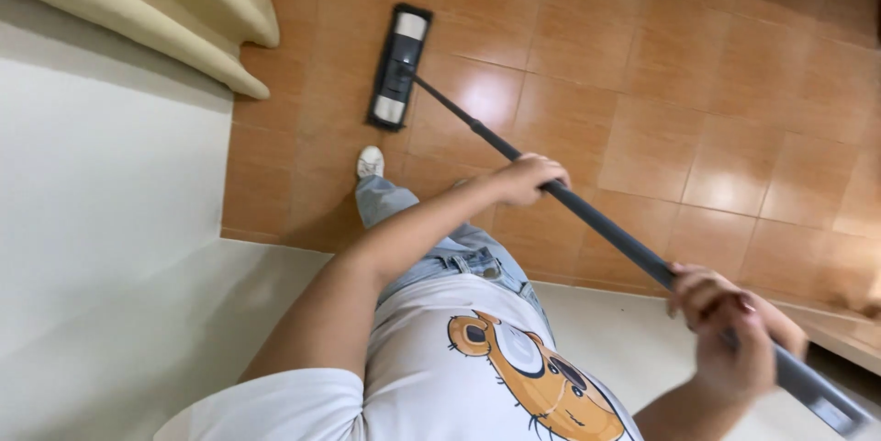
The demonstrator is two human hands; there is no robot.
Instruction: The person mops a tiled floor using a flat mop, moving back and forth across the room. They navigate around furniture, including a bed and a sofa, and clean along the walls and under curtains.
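A flat mop has its black and grey head [399, 65] resting on the orange tiled floor [697, 83]. Its long dark pole [606, 228] runs diagonally down to the lower right. My left hand [528, 177] is closed around the pole about halfway along. My right hand [725, 335] grips the upper end of the pole near the lower right corner and looks blurred. My white shoe [370, 162] and blue jeans leg [385, 200] stand just below the mop head.
A white wall [101, 184] fills the left side. Cream curtain folds [184, 10] hang at the top left, close to the mop head. A pale surface [633, 340] borders the tiles along the bottom.
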